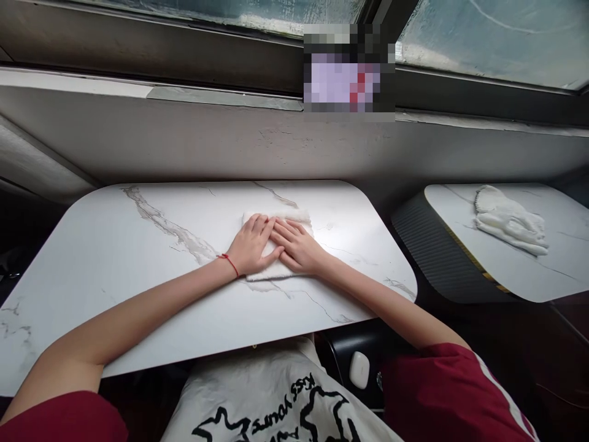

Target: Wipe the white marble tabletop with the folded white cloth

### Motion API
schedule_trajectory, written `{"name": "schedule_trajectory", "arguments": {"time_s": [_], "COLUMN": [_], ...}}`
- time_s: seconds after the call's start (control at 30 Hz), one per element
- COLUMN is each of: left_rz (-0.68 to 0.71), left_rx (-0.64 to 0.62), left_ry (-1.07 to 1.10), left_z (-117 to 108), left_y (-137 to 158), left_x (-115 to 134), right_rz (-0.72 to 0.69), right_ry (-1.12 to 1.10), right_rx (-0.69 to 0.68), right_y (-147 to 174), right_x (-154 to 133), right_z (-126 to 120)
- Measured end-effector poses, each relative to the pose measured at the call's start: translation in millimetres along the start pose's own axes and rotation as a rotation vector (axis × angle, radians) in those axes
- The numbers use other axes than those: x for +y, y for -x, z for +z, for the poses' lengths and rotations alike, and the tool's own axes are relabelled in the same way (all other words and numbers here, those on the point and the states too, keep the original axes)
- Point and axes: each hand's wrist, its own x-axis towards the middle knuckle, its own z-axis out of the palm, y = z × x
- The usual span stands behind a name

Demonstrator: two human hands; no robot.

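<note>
A folded white cloth (pixel 278 270) lies flat on the white marble-patterned table (pixel 151 288), right of its middle. My left hand (pixel 252 245) rests on the cloth's left part, palm down, fingers stretched out, with a red string bracelet at the wrist. On the cloth's right part lies my right hand (pixel 297 245), also flat and open. The fingertips of both hands meet near the cloth's centre. Some of the cloth is hidden beneath the hands.
To the right stands a second marble-patterned table (pixel 464 221) with a dark ribbed side; a crumpled white cloth (pixel 508 221) lies on it. A wall (pixel 207 141) and windows (pixel 497 37) run behind. Below the table's front edge, a small white case (pixel 359 370) sits on a black surface.
</note>
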Motion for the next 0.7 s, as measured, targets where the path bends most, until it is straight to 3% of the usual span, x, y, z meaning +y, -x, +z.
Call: {"name": "schedule_trajectory", "arguments": {"time_s": [0.27,0.5,0.7], "left_rz": [0.009,-0.062,-0.072], "left_rx": [0.027,0.053,0.061], "left_ry": [0.012,-0.023,-0.041], "left_z": [5.2,12.9,16.3], "left_y": [-60.7,-90.8,-107.2], "left_x": [-53.1,-67.6,-74.3], "right_rz": [0.08,0.062,0.066], "right_ry": [0.041,0.001,-0.007], "right_rx": [0.043,0.065,0.07], "right_y": [-44.3,-64.9,-73.6], "right_x": [51.2,95.2,112.4], "right_z": [12.2,19.5,16.8]}}
